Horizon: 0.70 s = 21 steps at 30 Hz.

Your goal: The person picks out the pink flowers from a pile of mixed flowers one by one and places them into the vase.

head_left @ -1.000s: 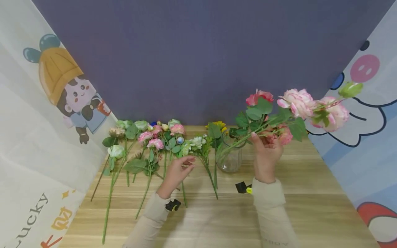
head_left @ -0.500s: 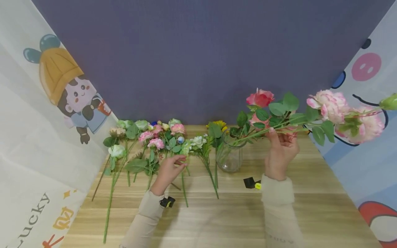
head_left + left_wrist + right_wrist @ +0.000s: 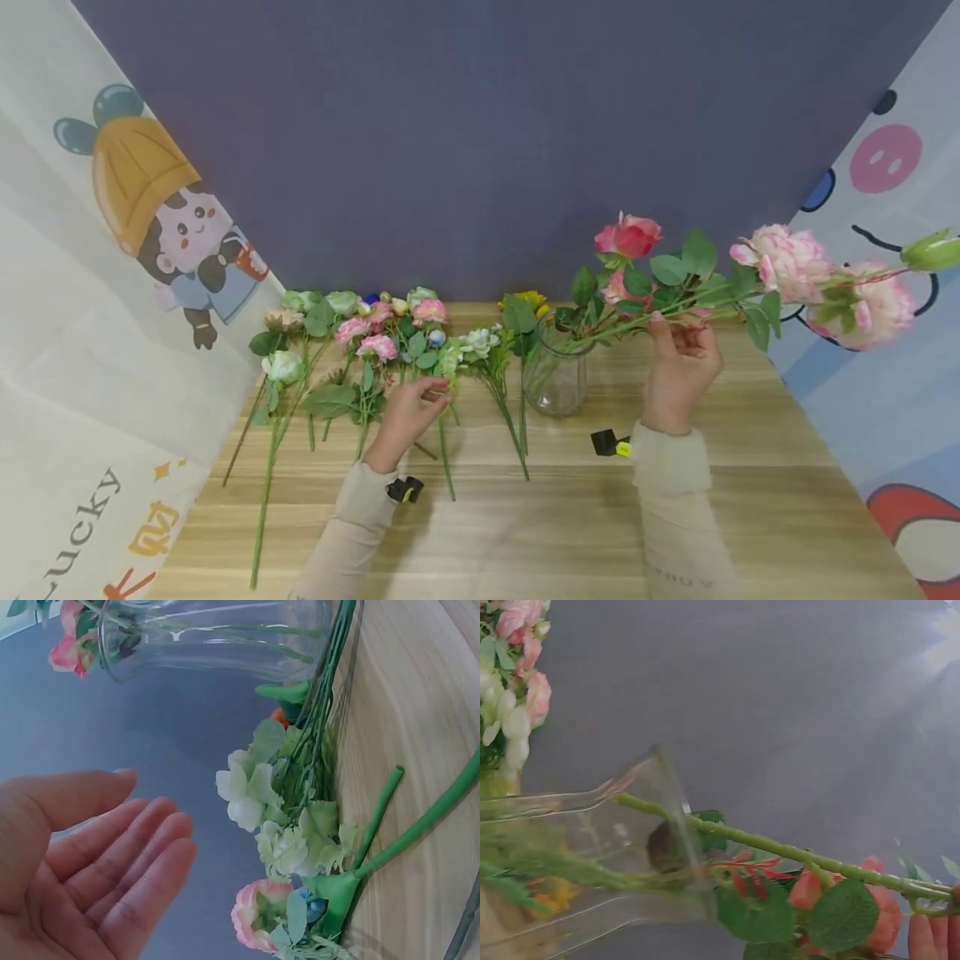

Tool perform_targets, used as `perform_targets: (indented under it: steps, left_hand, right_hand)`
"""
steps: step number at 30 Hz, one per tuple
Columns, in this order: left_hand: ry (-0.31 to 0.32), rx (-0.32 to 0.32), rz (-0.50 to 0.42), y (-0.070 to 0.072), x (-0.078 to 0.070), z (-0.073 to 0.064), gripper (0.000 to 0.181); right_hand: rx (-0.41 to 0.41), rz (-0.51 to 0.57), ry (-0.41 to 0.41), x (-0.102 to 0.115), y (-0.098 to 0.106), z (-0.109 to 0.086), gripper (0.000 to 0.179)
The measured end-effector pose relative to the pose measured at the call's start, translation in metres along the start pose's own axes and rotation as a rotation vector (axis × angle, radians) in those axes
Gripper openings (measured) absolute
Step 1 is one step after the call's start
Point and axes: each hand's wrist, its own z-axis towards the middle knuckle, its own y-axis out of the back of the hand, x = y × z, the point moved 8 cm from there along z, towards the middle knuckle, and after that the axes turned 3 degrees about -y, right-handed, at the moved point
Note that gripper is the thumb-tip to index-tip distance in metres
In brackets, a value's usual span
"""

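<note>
Head view | right hand [image 3: 681, 371] pinches pink-flowered stem [image 3: 772, 846], seemingly just inside glass vase [image 3: 557, 390] | left hand [image 3: 405, 417] relaxed, near white flowers [image 3: 478, 343]

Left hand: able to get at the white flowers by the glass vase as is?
Likely yes: the left hand is open and holds nothing, the white flowers lie close by, and nothing shows in between.

A clear glass vase [image 3: 557, 390] is standing at one o'clock on a pale wood-grained table [image 3: 540, 533]; long-stemmed pink and pale-green flowers [image 3: 377, 348] are lying at ten.
</note>
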Motion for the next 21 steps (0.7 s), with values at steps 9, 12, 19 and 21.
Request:
perform_targets:
  steps: [9, 12, 19, 21]
  left_hand:
    - [-0.021, -0.032, -0.011, 0.001, -0.003, 0.001, 0.016]
    - [-0.021, -0.028, -0.023, 0.001, -0.002, 0.0, 0.016]
    - [-0.026, -0.034, -0.044, 0.002, -0.001, 0.0, 0.016]
    - [-0.026, -0.036, -0.048, 0.002, 0.0, 0.0, 0.016]
  right_hand:
    - [0.028, -0.235, 0.041, -0.017, 0.003, -0.012, 0.018]
    - [0.03, -0.253, 0.027, -0.026, 0.006, -0.016, 0.015]
    - [0.042, -0.312, -0.009, -0.039, 0.004, -0.021, 0.018]
    - [0.054, -0.329, -0.024, -0.039, 0.001, -0.024, 0.019]
